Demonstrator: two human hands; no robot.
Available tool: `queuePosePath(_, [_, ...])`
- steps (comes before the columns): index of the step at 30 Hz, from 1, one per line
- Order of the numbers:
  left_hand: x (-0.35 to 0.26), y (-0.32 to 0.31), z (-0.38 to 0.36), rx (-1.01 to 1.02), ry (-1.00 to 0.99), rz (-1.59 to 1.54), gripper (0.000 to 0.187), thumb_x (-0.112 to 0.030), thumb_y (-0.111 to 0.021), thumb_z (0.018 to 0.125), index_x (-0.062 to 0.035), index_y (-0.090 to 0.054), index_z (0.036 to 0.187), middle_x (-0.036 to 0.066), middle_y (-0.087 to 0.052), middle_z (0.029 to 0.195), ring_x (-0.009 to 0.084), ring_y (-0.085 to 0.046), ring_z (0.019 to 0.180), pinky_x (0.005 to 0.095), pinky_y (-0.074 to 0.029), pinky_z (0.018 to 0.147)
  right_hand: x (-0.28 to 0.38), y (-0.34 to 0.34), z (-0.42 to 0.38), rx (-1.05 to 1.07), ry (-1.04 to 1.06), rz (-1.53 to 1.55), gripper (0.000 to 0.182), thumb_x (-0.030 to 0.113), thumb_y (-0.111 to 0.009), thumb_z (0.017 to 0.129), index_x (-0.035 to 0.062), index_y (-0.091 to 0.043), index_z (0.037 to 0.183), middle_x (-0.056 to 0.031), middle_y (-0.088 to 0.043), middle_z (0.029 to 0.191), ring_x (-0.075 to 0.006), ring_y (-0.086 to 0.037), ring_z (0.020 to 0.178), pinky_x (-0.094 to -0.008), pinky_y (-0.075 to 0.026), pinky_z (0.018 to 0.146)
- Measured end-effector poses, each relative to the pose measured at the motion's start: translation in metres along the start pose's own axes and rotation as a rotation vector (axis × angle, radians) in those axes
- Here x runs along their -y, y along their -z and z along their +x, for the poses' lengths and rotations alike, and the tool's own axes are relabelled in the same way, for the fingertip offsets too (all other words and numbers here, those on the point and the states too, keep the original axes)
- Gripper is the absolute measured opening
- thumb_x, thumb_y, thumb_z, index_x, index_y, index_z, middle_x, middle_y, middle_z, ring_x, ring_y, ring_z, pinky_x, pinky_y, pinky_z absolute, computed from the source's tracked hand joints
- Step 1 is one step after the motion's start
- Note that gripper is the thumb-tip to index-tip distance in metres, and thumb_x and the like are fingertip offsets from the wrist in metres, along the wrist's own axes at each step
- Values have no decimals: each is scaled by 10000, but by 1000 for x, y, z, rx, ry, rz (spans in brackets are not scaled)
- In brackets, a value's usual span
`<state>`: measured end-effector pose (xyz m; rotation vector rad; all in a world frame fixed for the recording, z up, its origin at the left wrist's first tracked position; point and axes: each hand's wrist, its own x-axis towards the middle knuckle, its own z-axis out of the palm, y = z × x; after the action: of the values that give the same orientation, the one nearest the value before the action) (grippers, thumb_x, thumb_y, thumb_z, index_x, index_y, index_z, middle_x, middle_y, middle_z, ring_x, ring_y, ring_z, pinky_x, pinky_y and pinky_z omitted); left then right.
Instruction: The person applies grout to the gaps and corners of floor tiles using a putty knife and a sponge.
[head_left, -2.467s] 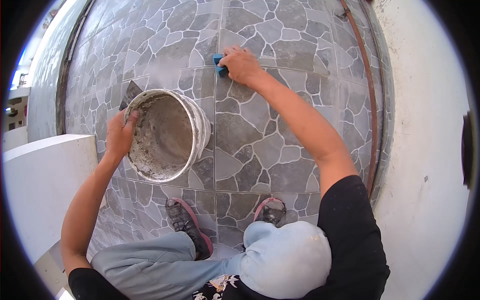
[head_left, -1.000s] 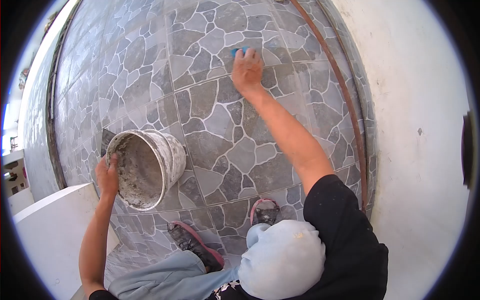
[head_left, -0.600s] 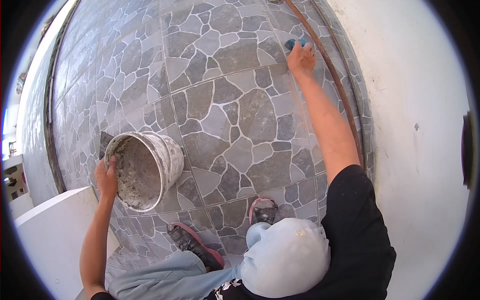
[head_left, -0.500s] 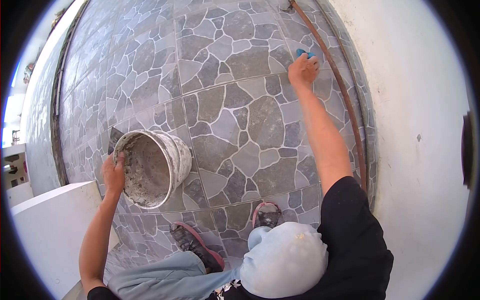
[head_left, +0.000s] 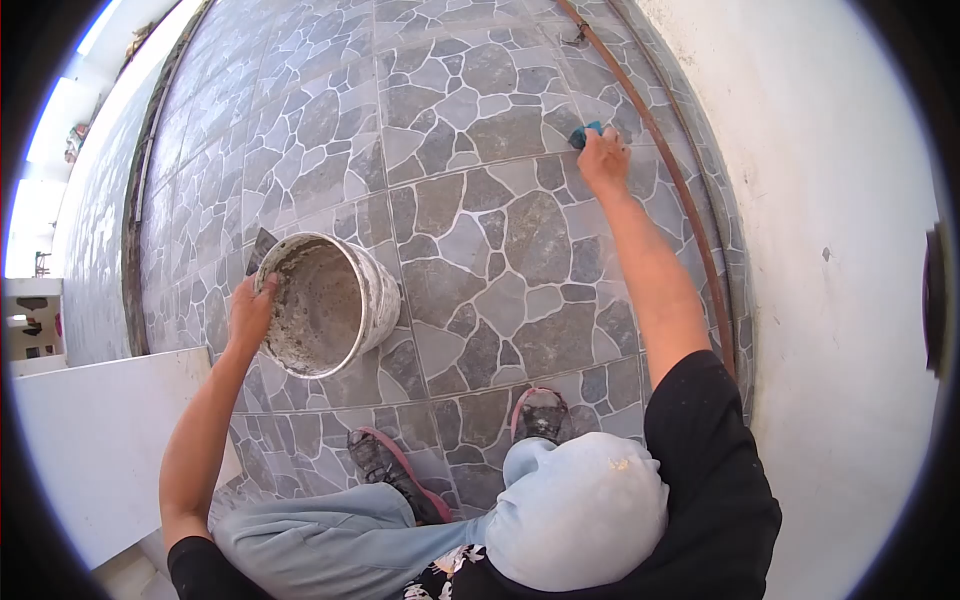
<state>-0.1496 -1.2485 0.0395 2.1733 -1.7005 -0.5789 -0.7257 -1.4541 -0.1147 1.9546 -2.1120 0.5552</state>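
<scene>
My left hand (head_left: 252,308) grips the left rim of a white bucket (head_left: 378,300), which is tilted towards me and smeared with grey material inside. A flat grey blade (head_left: 262,248) sticks out beside the bucket's rim near that hand. Far off to the right, my right hand (head_left: 604,158) is closed around a small blue object (head_left: 584,134) just above or on the stone-patterned tile floor (head_left: 500,305); whether it touches the tiles cannot be told.
A brown hose (head_left: 668,150) runs along the right side near a white wall (head_left: 830,300). A white slab or low wall (head_left: 110,440) stands at the lower left. Two dark shoes (head_left: 385,462) with pink soles rest on the tiles.
My view has shifted slightly. The bucket and my left hand appear further right and higher. My right hand has moved a little towards me with the blue object, which now shows at its left.
</scene>
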Motion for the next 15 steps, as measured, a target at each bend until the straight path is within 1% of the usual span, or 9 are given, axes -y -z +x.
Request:
queuePosePath(1, [-1,1,2,-11,3,-11,371,-343,-596,1013,-10,-712,1128,183,-736,941,304,-683,873,416,-494,836,-26,11,1,61,-101,-87,153,151,-574,918,96,-684,1009,-154,-614,1094,-373,-602,1058,-502,-485,857])
queuePosePath(3, [-5,-3,8,23,-45,-173,367,-343,-592,1016,-12,-714,1118,147,-733,903,231,-665,835,392,-494,812,-23,23,-16,66,-128,-85,156,147,-576,915,95,-678,1022,-152,-610,1096,-375,-594,1064,-498,-484,856])
queuePosePath(4, [-6,-4,16,22,-49,-189,367,-343,-592,1016,-12,-714,1118,147,-733,903,231,-665,835,392,-494,812,-23,27,-27,73,-163,-78,162,143,-577,913,94,-672,1034,-151,-606,1098,-378,-586,1069,-495,-483,856])
queuePosePath(6, [-4,-3,31,105,-33,-173,373,-344,-592,1015,-4,-710,1113,126,-724,880,190,-643,826,379,-492,800,26,32,-78,-9,79,49,342,117,-565,902,135,-681,1223,-123,-597,1069,-340,-578,1055,-471,-471,859])
queuePosePath(9, [-31,1,41,152,-79,-132,385,-352,-586,1016,2,-705,1108,127,-723,876,200,-647,821,377,-488,797,117,83,-182,156,541,362,349,92,-569,859,136,-704,1178,-102,-585,1039,-293,-570,1018,-423,-457,836])
queuePosePath(10, [-44,1,41,109,-149,-30,389,-356,-584,1015,3,-704,1105,125,-715,859,204,-642,815,379,-485,800,132,99,-219,311,739,451,355,87,-592,851,145,-714,1179,-92,-587,1045,-280,-572,1033,-420,-453,846])
queuePosePath(12, [-57,-4,47,100,-177,-49,390,-358,-584,1016,2,-703,1105,130,-713,858,206,-640,816,382,-484,802,132,115,-265,369,975,567,360,92,-602,856,169,-720,1188,-84,-586,1049,-266,-575,1052,-417,-449,852])
queuePosePath(13, [-62,-8,49,96,-194,-69,391,-360,-583,1016,2,-703,1105,134,-712,858,209,-639,816,385,-483,804,127,107,-257,367,969,568,360,92,-602,856,169,-720,1188,-84,-586,1049,-266,-575,1052,-417,-449,852])
queuePosePath(15, [-88,-5,46,150,-198,-113,390,-360,-587,1014,1,-704,1107,140,-712,864,210,-639,819,389,-483,807,114,80,-203,266,741,537,370,96,-595,873,196,-714,1208,-79,-592,1067,-268,-578,1064,-437,-453,869])
